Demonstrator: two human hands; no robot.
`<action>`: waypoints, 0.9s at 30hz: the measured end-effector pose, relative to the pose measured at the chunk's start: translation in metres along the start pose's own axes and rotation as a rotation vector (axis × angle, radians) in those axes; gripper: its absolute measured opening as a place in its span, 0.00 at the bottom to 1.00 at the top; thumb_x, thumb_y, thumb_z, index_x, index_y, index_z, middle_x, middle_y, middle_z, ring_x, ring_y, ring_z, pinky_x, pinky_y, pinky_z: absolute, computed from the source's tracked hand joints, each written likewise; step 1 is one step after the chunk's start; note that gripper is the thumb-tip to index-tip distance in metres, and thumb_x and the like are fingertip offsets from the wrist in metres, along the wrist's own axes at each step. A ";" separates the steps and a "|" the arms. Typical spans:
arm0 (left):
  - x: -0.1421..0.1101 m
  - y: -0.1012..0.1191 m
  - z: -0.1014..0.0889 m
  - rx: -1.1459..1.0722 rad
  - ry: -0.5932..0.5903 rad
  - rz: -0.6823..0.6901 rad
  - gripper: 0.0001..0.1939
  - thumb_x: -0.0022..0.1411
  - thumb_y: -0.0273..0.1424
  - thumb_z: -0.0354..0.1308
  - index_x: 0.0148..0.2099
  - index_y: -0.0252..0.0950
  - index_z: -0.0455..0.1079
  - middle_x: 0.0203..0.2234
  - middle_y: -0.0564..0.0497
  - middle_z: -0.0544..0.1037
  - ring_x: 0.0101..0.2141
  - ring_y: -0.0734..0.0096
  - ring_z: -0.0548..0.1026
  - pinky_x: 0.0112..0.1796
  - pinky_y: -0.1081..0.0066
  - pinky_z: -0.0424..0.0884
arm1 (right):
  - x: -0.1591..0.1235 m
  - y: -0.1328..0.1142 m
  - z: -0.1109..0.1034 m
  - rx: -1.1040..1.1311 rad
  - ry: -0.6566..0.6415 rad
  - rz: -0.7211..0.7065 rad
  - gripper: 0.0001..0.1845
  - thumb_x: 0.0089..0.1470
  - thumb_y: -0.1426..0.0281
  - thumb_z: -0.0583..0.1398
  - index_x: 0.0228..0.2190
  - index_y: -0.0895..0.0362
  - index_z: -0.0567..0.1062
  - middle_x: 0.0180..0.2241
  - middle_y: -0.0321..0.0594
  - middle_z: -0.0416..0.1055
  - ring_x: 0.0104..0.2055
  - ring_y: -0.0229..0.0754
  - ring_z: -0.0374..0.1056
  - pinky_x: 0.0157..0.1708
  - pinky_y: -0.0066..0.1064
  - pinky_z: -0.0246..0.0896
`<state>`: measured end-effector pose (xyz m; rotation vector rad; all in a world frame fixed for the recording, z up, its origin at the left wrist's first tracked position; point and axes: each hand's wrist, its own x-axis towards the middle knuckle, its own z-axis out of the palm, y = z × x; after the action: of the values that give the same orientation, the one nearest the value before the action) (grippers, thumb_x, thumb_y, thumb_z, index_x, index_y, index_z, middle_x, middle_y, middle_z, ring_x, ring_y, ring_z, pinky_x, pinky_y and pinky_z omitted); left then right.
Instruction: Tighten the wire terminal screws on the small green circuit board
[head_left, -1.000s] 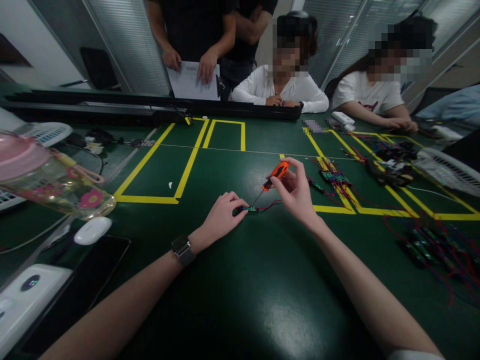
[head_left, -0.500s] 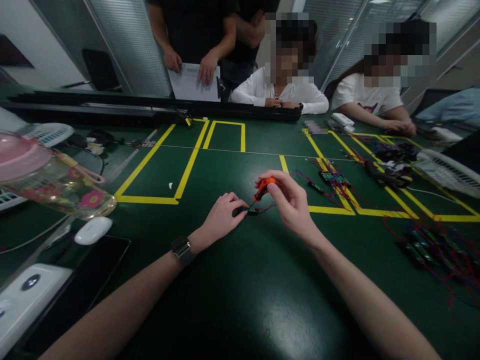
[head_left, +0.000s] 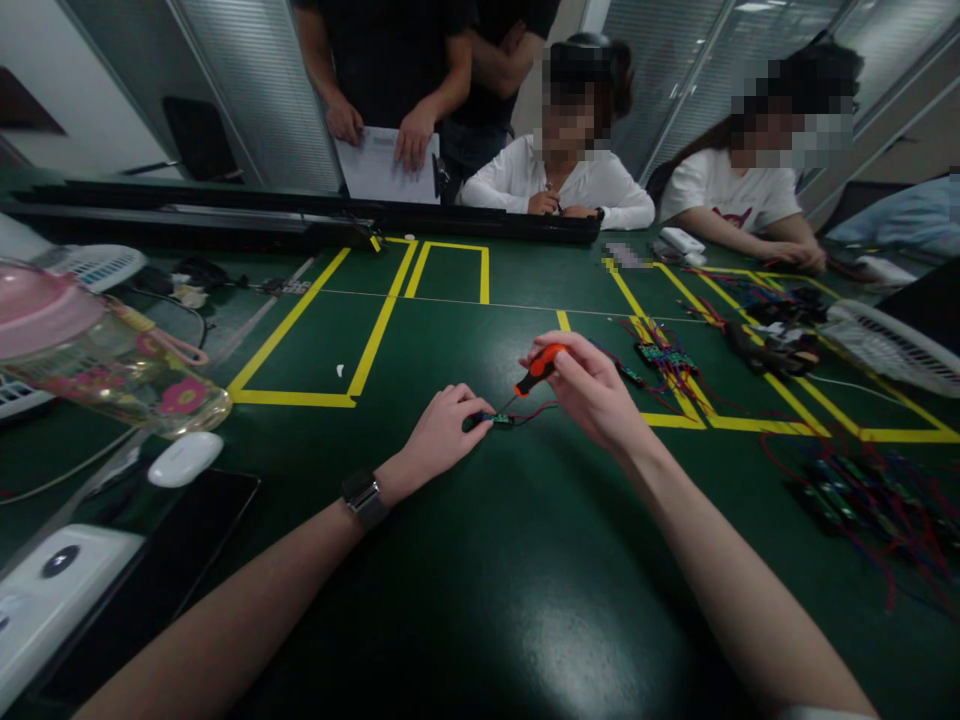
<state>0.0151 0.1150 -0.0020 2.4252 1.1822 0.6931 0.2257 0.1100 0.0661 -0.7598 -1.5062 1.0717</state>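
Near the middle of the green table lies a small green circuit board [head_left: 501, 419] with thin red and dark wires. My left hand [head_left: 448, 428] grips the board's left end between thumb and fingers, which hide that end. In my right hand [head_left: 592, 385] is an orange and black screwdriver [head_left: 534, 374], held by its handle. The screwdriver slants down and left, its thin shaft reaching toward the board; whether the tip touches is too small to tell.
Wired circuit boards lie in a group [head_left: 664, 357] beyond my right hand and in a pile [head_left: 862, 490] at the right. A pink-lidded bottle [head_left: 127, 375], a white case [head_left: 185, 459] and a black phone [head_left: 161, 580] stand or lie at left. Several people are across the table.
My right hand has shifted slightly right, and the screwdriver now leans over more, closer to flat. My left hand and the board stay nearly in place.
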 end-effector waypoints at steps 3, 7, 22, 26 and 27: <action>0.000 0.001 -0.001 0.001 -0.002 -0.005 0.07 0.66 0.30 0.58 0.45 0.38 0.75 0.39 0.49 0.74 0.41 0.63 0.70 0.43 0.62 0.68 | 0.001 -0.002 0.003 0.022 -0.014 0.011 0.12 0.60 0.56 0.58 0.41 0.47 0.71 0.38 0.38 0.73 0.44 0.43 0.71 0.48 0.43 0.69; 0.000 0.002 -0.002 0.004 -0.002 -0.010 0.07 0.66 0.31 0.58 0.45 0.38 0.76 0.39 0.49 0.74 0.41 0.63 0.70 0.42 0.62 0.68 | 0.002 -0.001 0.003 0.000 0.037 -0.016 0.11 0.60 0.56 0.57 0.37 0.49 0.72 0.39 0.38 0.72 0.44 0.43 0.71 0.46 0.41 0.70; 0.000 0.000 0.000 0.002 0.008 -0.009 0.07 0.66 0.31 0.58 0.45 0.39 0.76 0.39 0.49 0.74 0.41 0.63 0.70 0.43 0.62 0.68 | 0.003 0.000 0.000 0.016 0.063 0.014 0.13 0.60 0.55 0.57 0.38 0.50 0.71 0.39 0.40 0.73 0.44 0.44 0.72 0.46 0.42 0.71; 0.000 0.001 0.000 -0.004 0.002 -0.015 0.08 0.67 0.31 0.57 0.45 0.39 0.75 0.39 0.49 0.73 0.41 0.63 0.70 0.42 0.62 0.68 | 0.003 0.007 -0.003 -0.013 0.102 -0.016 0.12 0.57 0.55 0.61 0.36 0.49 0.72 0.36 0.37 0.72 0.40 0.42 0.71 0.43 0.40 0.72; -0.001 0.000 0.000 -0.006 0.001 -0.015 0.08 0.67 0.31 0.57 0.45 0.38 0.75 0.39 0.49 0.73 0.41 0.63 0.70 0.42 0.62 0.68 | 0.003 0.008 -0.003 -0.007 0.105 -0.017 0.12 0.56 0.55 0.61 0.36 0.49 0.73 0.35 0.36 0.72 0.39 0.42 0.71 0.43 0.40 0.72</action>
<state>0.0149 0.1144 -0.0016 2.4085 1.1959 0.6926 0.2278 0.1161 0.0600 -0.7948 -1.4253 0.9998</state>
